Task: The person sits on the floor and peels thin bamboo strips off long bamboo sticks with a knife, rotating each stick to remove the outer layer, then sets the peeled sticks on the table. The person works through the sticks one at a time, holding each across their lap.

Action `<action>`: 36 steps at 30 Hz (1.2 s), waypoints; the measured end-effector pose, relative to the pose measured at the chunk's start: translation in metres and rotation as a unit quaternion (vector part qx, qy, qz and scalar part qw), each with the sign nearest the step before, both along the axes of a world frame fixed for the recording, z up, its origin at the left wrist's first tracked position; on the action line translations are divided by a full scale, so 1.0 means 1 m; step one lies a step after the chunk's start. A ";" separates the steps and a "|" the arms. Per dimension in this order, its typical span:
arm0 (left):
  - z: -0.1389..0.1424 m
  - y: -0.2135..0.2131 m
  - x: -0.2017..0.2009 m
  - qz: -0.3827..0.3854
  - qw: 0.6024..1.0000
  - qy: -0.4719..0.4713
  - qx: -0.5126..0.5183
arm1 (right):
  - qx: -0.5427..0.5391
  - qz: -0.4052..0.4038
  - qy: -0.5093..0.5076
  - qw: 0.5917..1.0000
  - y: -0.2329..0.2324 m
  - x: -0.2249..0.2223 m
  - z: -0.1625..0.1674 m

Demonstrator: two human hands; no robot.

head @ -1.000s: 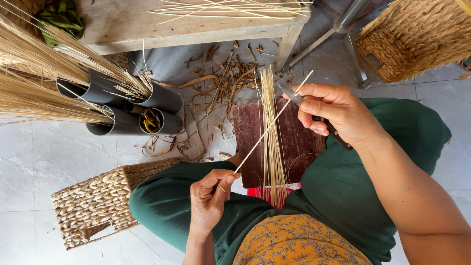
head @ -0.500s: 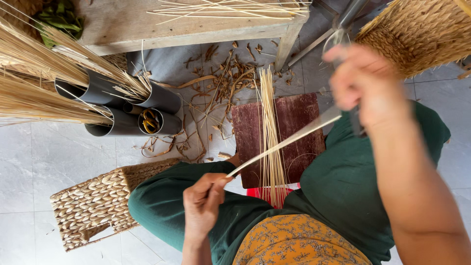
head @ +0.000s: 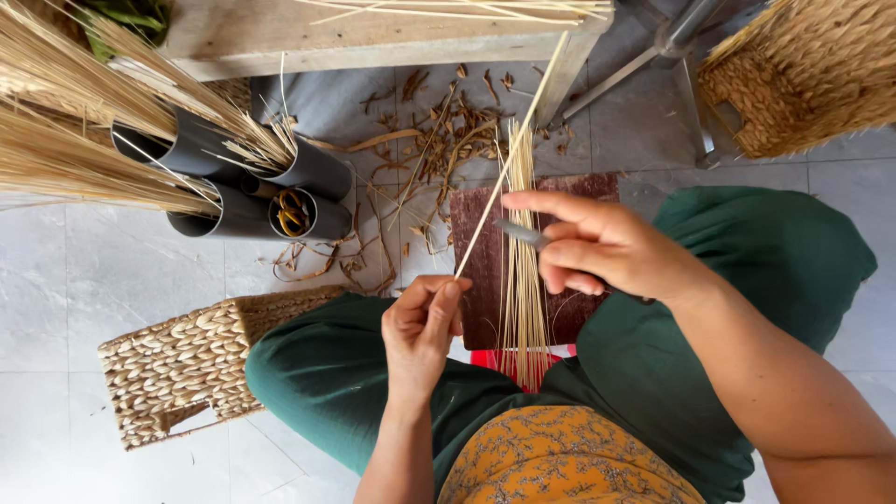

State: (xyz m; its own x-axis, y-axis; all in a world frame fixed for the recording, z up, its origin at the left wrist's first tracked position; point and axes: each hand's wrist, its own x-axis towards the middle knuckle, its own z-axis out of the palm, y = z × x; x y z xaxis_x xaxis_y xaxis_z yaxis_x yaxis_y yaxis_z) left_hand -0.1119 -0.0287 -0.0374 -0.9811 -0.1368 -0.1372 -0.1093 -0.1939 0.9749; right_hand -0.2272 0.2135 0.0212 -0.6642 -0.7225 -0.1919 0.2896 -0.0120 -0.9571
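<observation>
Over the lap, a thin pale stick [head: 509, 159] ran slantwise from the left hand [head: 422, 327] up toward the wooden bench [head: 373, 42]. That hand was clenched, thumb and forefinger pinching the stick's lower end just above the green trousers [head: 317, 373]. The right hand [head: 611, 247] hovered beside the stick's middle, forefinger stretched out, the other fingers curled round a small knife [head: 523, 233] whose grey blade pointed at the stick; whether the edge touched it could not be told. To do this stroke well, I judged, the left pinch should stay firm and the stick taut, while the blade met it at a shallow angle and ran away from the body in one even pass, so the stick came clean without snapping. Under both hands a bundle [head: 523, 308] of like sticks lay on a dark red board [head: 588, 187]. Dry peelings [head: 420, 140] littered the floor beyond; grey tubes [head: 308, 173] full of straw lay to the left, near a woven basket [head: 177, 364]
</observation>
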 end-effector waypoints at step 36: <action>0.002 0.017 -0.001 0.007 1.000 0.012 0.002 | -0.003 -0.101 -0.001 0.995 -0.014 0.015 -0.016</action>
State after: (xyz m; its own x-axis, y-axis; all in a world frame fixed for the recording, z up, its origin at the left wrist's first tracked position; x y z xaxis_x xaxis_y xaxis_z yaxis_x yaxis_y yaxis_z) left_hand -0.1132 -0.0120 -0.0353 -0.9821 -0.1493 -0.1146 -0.0838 -0.1981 0.9766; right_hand -0.2124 0.1999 0.0053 -0.7957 -0.5753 -0.1893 0.2830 -0.0769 -0.9560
